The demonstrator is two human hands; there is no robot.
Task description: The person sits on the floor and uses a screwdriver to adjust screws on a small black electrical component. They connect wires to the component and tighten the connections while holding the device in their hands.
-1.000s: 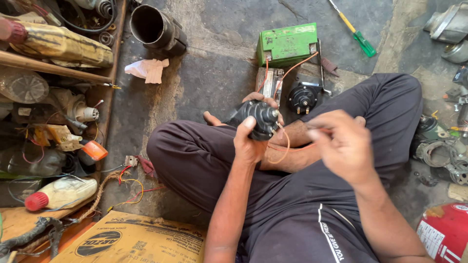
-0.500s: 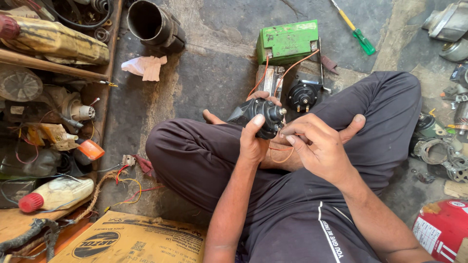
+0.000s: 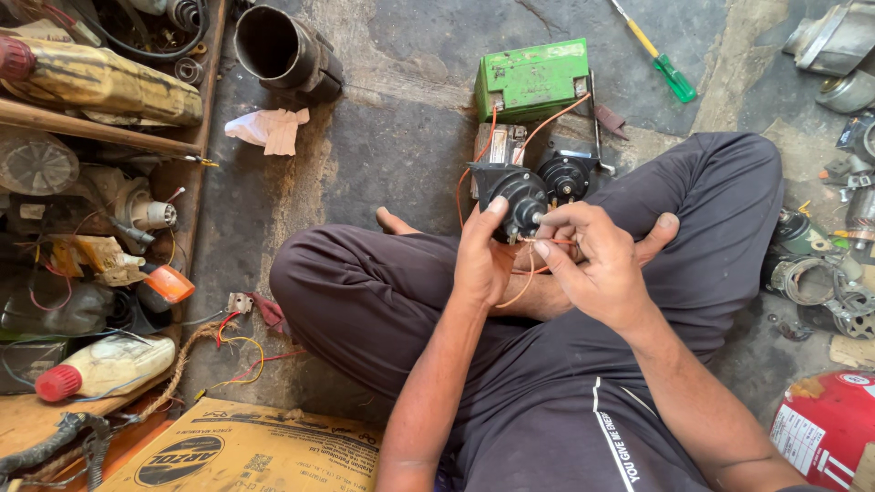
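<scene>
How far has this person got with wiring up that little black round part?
Done: orange wires already run from the green battery. In hand: the left hand holds the black horn while the right hand pinches a wire end at its side. Left: a second horn lies on the floor, untouched.

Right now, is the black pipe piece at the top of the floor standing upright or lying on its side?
Lying on its side: the black pipe piece rests lengthwise on the stone floor, its round open mouth facing sideways.

Your left hand point(image 3: 481, 260) hides the black horn's point(image 3: 512, 196) back | red cylinder point(image 3: 825, 428) cut off at frame corner
</scene>
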